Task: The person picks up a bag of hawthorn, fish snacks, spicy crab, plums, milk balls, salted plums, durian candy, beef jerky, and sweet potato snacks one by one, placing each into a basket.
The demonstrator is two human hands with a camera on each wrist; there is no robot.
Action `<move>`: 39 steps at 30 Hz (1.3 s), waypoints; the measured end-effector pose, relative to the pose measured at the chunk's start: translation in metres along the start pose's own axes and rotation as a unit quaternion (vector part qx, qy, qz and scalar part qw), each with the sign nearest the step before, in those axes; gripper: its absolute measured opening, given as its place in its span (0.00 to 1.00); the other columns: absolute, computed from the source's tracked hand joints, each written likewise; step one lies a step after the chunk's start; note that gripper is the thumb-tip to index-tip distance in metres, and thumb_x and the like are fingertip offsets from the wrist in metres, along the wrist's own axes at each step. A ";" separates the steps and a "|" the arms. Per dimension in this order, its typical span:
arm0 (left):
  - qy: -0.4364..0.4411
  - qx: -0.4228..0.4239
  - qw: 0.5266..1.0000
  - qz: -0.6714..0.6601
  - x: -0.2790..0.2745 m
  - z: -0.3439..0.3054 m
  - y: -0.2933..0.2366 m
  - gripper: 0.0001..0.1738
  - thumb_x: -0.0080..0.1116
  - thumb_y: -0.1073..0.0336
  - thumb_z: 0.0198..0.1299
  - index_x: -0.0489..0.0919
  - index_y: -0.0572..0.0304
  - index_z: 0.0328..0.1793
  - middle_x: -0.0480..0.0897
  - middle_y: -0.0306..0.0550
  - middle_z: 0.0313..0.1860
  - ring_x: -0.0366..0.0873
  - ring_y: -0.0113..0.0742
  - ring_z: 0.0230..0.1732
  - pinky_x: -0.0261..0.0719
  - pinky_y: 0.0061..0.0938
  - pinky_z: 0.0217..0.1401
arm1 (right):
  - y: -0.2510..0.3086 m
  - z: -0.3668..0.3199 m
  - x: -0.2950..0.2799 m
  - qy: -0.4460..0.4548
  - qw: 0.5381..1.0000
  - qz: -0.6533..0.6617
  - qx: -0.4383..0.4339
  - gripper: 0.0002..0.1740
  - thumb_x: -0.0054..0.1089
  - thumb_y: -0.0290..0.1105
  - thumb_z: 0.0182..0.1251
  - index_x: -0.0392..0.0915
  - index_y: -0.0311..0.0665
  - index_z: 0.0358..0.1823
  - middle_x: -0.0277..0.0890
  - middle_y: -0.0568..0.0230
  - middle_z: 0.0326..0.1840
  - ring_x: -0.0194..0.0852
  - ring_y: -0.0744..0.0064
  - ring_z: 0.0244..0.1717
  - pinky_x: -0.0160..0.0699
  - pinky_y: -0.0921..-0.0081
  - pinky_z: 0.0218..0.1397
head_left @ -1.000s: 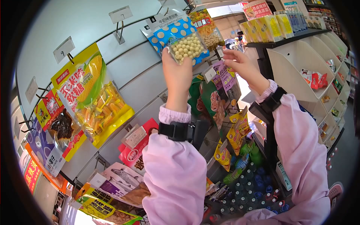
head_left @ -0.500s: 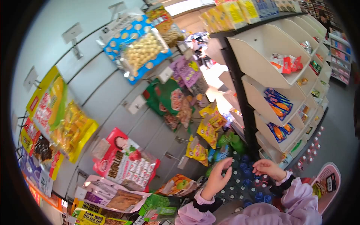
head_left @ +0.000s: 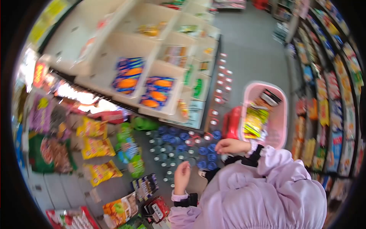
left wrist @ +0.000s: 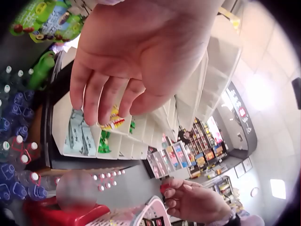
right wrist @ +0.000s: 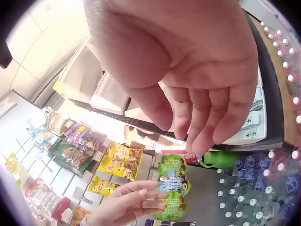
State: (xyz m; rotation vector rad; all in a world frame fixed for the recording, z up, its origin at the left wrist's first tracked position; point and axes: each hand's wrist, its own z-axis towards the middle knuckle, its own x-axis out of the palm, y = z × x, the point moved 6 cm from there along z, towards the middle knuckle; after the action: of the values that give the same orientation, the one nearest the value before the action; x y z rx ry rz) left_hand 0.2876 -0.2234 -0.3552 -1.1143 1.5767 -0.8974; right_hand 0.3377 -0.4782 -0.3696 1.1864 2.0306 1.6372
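Observation:
My left hand hangs in front of the body with loosely bent fingers, holding nothing. To its right, my right hand is also relaxed and holds nothing. The left wrist view shows the left hand with its palm toward the camera and fingers hanging. In the right wrist view the right hand looks much the same. Beyond the right hand in the head view stands a pink basket on the floor. A yellow-green snack packet and a black-labelled packet lie inside.
Several capped bottles stand on the floor in front of the hands. A red container sits beside the basket. White bins hold blue-and-orange packets. Yellow snack bags hang at left; stocked shelves line the right.
One second ago the left hand was at the blue bag of round white sweets hanging on the wall. Both hands have since lowered, and the view has turned right and down toward the basket.

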 end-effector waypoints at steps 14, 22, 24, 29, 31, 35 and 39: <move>0.337 0.119 0.930 0.086 0.302 0.054 -0.073 0.14 0.50 0.70 0.55 0.73 0.63 0.48 0.78 0.53 0.39 0.78 0.42 0.37 0.75 0.28 0.39 | -0.110 -0.167 -0.185 -0.432 0.902 0.006 -0.003 0.09 0.52 0.28 0.59 0.71 0.33 0.40 0.72 0.66 0.29 0.71 0.78 0.28 0.71 0.81 0.30; 0.344 0.088 0.930 0.100 0.333 0.059 -0.076 0.16 0.49 0.71 0.54 0.72 0.62 0.50 0.77 0.54 0.42 0.77 0.44 0.41 0.75 0.30 0.42 | -0.066 -0.164 -0.274 -0.575 0.595 -0.549 0.117 0.16 0.57 0.29 0.45 0.74 0.41 0.40 0.70 0.59 0.37 0.66 0.60 0.46 0.66 0.67 0.48; 0.340 0.080 0.932 0.096 0.325 0.054 -0.069 0.15 0.50 0.71 0.54 0.72 0.62 0.50 0.77 0.54 0.42 0.77 0.44 0.40 0.74 0.28 0.42 | -0.093 -0.152 -0.291 -0.540 0.603 -0.569 0.145 0.15 0.58 0.30 0.46 0.75 0.42 0.40 0.71 0.62 0.38 0.66 0.61 0.47 0.65 0.65 0.49; 0.329 0.023 0.940 0.085 0.304 0.049 -0.049 0.14 0.47 0.73 0.58 0.71 0.64 0.51 0.78 0.48 0.42 0.77 0.34 0.44 0.73 0.23 0.45 | -0.100 -0.146 -0.316 -0.519 0.675 -0.499 0.159 0.09 0.50 0.31 0.53 0.79 0.40 0.31 0.76 0.58 0.33 0.72 0.56 0.40 0.70 0.64 0.44; 0.320 0.013 0.944 0.080 0.293 0.050 -0.046 0.13 0.48 0.73 0.58 0.72 0.64 0.51 0.78 0.48 0.41 0.77 0.33 0.44 0.73 0.23 0.45 | -0.075 -0.152 -0.317 -0.511 0.724 -0.446 0.125 0.08 0.50 0.30 0.51 0.77 0.36 0.29 0.75 0.52 0.34 0.73 0.52 0.37 0.71 0.61 0.40; 0.228 0.022 0.973 0.015 0.272 0.065 -0.070 0.14 0.52 0.69 0.56 0.73 0.65 0.49 0.78 0.51 0.39 0.77 0.37 0.37 0.74 0.24 0.41 | 0.022 -0.185 -0.267 -0.439 0.756 -0.485 -0.020 0.06 0.51 0.26 0.52 0.75 0.34 0.31 0.73 0.50 0.32 0.72 0.50 0.36 0.70 0.61 0.39; 0.123 0.173 0.975 0.059 0.258 0.078 -0.145 0.27 0.59 0.66 0.52 0.66 0.62 0.59 0.73 0.53 0.52 0.71 0.42 0.53 0.65 0.30 0.57 | 0.113 -0.213 -0.209 -0.334 0.782 -0.517 -0.098 0.06 0.51 0.22 0.51 0.73 0.32 0.31 0.72 0.52 0.29 0.70 0.51 0.35 0.69 0.64 0.39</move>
State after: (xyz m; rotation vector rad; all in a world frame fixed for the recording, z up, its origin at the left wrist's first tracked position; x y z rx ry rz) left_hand 0.3689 -0.5160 -0.3166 -0.6763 1.5873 -1.2110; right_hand 0.3757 -0.7738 -0.2547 0.3000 1.4841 0.6832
